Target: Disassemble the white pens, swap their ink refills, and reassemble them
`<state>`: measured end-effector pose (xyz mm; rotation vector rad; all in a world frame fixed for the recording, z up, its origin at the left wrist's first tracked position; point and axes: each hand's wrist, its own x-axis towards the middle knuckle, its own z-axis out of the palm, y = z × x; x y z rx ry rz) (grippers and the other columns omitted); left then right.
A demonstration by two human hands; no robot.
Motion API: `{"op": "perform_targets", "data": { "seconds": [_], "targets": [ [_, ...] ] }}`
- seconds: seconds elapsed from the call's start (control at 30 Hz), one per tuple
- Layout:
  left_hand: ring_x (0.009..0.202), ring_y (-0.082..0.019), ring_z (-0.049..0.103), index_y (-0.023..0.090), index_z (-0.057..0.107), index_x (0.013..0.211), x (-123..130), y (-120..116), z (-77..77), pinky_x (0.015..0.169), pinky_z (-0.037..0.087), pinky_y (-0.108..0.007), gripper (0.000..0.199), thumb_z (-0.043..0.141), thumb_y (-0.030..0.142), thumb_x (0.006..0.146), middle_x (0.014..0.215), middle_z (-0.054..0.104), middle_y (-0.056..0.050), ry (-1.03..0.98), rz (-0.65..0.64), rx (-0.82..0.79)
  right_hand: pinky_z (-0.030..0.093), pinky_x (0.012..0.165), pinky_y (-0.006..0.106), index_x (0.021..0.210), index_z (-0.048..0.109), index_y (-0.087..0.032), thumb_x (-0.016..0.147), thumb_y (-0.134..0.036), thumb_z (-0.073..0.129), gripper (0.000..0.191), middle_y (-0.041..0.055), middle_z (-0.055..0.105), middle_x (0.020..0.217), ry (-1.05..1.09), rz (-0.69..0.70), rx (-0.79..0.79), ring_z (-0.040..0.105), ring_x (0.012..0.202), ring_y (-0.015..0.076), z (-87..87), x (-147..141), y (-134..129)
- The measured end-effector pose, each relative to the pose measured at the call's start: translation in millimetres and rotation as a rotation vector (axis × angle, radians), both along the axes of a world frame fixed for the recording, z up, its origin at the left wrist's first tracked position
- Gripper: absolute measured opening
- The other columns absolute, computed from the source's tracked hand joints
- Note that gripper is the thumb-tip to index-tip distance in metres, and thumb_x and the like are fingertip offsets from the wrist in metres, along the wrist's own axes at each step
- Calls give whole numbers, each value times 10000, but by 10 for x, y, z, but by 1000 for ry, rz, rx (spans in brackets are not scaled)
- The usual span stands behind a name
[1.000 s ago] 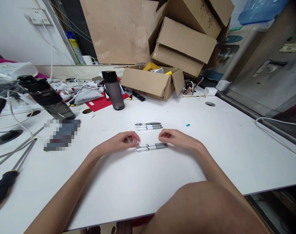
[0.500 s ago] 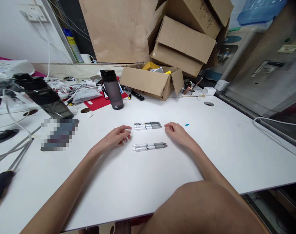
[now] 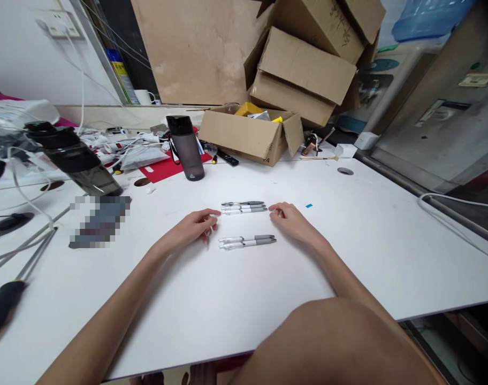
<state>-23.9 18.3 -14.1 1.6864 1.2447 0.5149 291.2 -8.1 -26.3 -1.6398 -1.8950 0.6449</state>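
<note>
The far pens (image 3: 244, 207) are lying side by side on the white desk (image 3: 228, 305), between the two hands, while the near pens (image 3: 248, 242) are lying apart from them, closer to the person. The left hand (image 3: 193, 224) is pointing its index finger at the clear ends of the far pens, its other fingers curling under; whether that fingertip is touching, I cannot tell. The right hand (image 3: 290, 219) is hovering just beside the grey ends, its thumb and index finger leaving a narrow gap. Neither hand is visibly holding anything. If one hand were pushing harder than the other, the far pens could be skewing or rolling, since the desk is looking smooth and is probably offering little grip. Pressing on a single end could be sliding one pen past its neighbours. The left hand's lower fingers are hanging close to the near pens, so a careless sweep towards the person could be knocking those crooked
</note>
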Motion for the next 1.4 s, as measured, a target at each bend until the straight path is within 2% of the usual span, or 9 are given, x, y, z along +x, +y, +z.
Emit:
{"op": "perform_targets", "data": {
  "seconds": [0.23, 0.4, 0.6, 0.73, 0.83, 0.97, 1.17, 1.3, 1.4],
  "targets": [
    [650, -142, 585, 202, 619, 1305, -32, 22, -28, 599, 509, -272, 500, 578, 517, 919, 911, 657, -33, -4, -23, 4, 440, 912, 373, 1174, 671, -172, 940, -296, 481, 326, 88, 648, 1055, 16, 1, -2, 570, 1019, 235, 16, -16, -20],
    [719, -172, 593, 208, 628, 1306, -14, 12, -39, 561, 522, -266, 521, 598, 523, 892, 926, 678, -48, -31, -17, 13, 439, 915, 368, 1166, 673, -178, 936, -296, 479, 324, 88, 649, 1068, 18, -1, -3, 574, 1029, 236, 21, -23, -21],
    [802, -199, 629, 182, 627, 1304, 54, -41, 58, 639, 557, -312, 532, 606, 521, 894, 976, 696, -85, -65, 9, 17, 439, 885, 357, 1132, 670, -178, 917, -283, 496, 296, 80, 661, 1042, 65, -55, -11, 600, 968, 222, 53, -22, 0],
    [993, -262, 687, 212, 611, 1329, 122, -102, 175, 728, 581, -349, 509, 630, 481, 897, 1162, 714, -119, -198, 0, -7, 457, 819, 337, 1076, 666, -199, 892, -348, 544, 267, 54, 662, 966, 238, -155, -32, 613, 876, 204, 89, -5, 30],
    [1153, -321, 670, 234, 613, 1339, 168, -147, 242, 805, 588, -392, 501, 645, 464, 895, 1336, 667, -132, -282, -10, -32, 471, 755, 322, 993, 652, -206, 860, -404, 591, 246, 34, 658, 870, 445, -219, -28, 612, 794, 188, 86, 5, 78],
    [1227, -345, 640, 246, 638, 1307, 186, -169, 263, 846, 585, -409, 473, 660, 480, 897, 1430, 620, -131, -354, -6, -66, 496, 755, 326, 888, 623, -214, 785, -447, 706, 267, 22, 664, 776, 714, -246, -24, 618, 748, 177, 75, -16, 117],
    [1227, -318, 644, 245, 643, 1234, 160, -155, 237, 823, 568, -365, 394, 648, 487, 923, 1428, 627, -116, -395, 15, -90, 517, 834, 328, 844, 609, -214, 751, -425, 777, 285, 26, 687, 802, 936, -201, -51, 627, 769, 160, 148, -100, 57],
    [1185, -306, 661, 227, 647, 1149, 166, -153, 229, 889, 556, -403, 375, 692, 493, 889, 1342, 678, -120, -419, 68, -78, 504, 858, 322, 846, 599, -215, 761, -401, 754, 257, 23, 684, 827, 971, -140, -117, 627, 794, 156, 233, -140, -1],
    [1110, -273, 676, 225, 637, 1056, 181, -157, 227, 873, 548, -384, 318, 695, 483, 880, 1225, 711, -93, -403, 91, -47, 481, 820, 317, 843, 581, -218, 781, -384, 707, 217, 8, 647, 791, 945, -81, -130, 590, 748, 149, 275, -165, -41]
  ]
}}
